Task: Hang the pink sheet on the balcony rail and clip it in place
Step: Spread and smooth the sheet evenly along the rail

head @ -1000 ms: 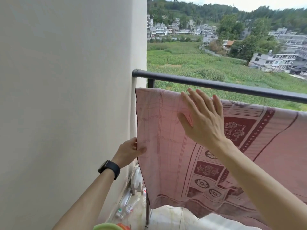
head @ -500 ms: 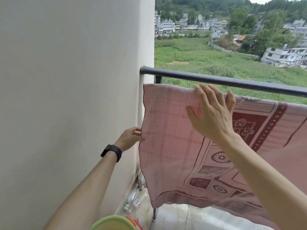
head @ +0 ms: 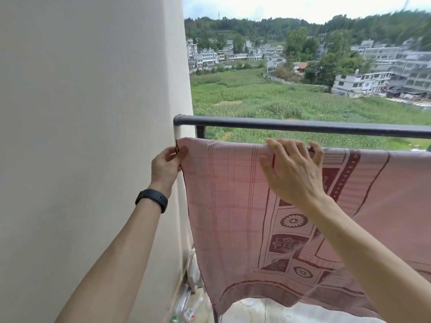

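The pink sheet (head: 233,206), patterned with dark red squares and flowers, hangs draped over a line or bar just below the dark balcony rail (head: 303,125). My left hand (head: 166,167), with a black band on its wrist, pinches the sheet's upper left corner close to the wall. My right hand (head: 293,173) lies spread on the sheet's top fold, fingers hooked over the edge. No clip is in view.
A cream wall (head: 93,136) fills the left side, right up against the rail's end. Plastic bottles (head: 186,308) lie on the floor in the corner below the sheet. Beyond the rail are green fields and buildings far below.
My left hand has climbed along the sheet's left edge from mid-height to the top corner. My right hand has slid up to the top fold. The camera has tilted up.
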`<state>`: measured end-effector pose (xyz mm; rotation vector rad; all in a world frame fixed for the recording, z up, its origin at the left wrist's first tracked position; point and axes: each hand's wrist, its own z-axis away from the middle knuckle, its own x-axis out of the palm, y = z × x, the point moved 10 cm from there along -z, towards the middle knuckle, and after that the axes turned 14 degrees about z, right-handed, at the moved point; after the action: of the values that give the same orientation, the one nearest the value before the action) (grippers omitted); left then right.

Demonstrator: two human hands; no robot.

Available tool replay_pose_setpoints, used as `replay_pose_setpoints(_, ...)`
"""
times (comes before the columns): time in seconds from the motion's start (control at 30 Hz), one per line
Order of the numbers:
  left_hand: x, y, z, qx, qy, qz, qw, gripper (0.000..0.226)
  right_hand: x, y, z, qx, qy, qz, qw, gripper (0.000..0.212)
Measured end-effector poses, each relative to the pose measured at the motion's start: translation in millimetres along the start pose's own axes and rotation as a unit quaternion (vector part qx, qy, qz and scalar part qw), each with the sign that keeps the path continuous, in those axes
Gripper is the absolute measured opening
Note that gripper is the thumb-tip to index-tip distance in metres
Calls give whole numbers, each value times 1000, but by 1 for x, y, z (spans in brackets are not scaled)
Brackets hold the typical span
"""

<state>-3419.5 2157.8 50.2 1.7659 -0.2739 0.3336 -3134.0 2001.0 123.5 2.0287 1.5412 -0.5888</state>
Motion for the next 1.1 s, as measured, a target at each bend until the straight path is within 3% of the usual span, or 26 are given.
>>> replay_pose_setpoints(0.13, 7, 6, 2, 23, 26, -61, 998, 10, -5, 39, 5, 80, 32, 7, 996, 47)
replay_pose_setpoints(0.23, 12, 36, 23, 131, 109, -182, 968, 28, 2, 72, 15, 111, 22, 21, 993, 50)
replay_pose_setpoints(0.3, 47, 73, 54, 309, 109, -277, 903, 44, 5, 76, 21, 81, 29, 26, 996, 49)
replay_pose_setpoints(0.37, 113, 79, 83, 450, -8, -389, 804, 52, 5, 73, 24, 67, 38, 30, 997, 47)
replay_pose_setpoints(0.4, 141, 67, 91, 468, -70, -447, 759, 53, 4, 72, 25, 67, 38, 31, 997, 48)
replay_pose_setpoints(0.47, 166, 34, 94, 444, -142, -540, 701, 53, 3, 68, 31, 60, 36, 33, 997, 52)
replay_pose_setpoints(0.6, 148, 18, 81, 477, -136, -586, 641, 40, -4, 79, 42, 1, 48, 17, 999, 59)
replay_pose_setpoints(0.73, 143, 18, 74, 450, -112, -593, 658, 61, -5, 166, 51, 111, 29, 53, 992, 58)
replay_pose_setpoints(0.87, 194, 0, 107, 420, -155, -580, 681, 81, 1, 177, 58, 91, 0, 63, 994, 63)
replay_pose_setpoints(1.0, 266, -17, 148, 450, -215, -558, 664, 79, -6, 182, 63, 32, 16, 52, 998, 63)
replay_pose_setpoints(1.1, 302, -24, 163, 453, -231, -556, 658, 74, -13, 242, 71, 133, 18, 69, 988, 65)
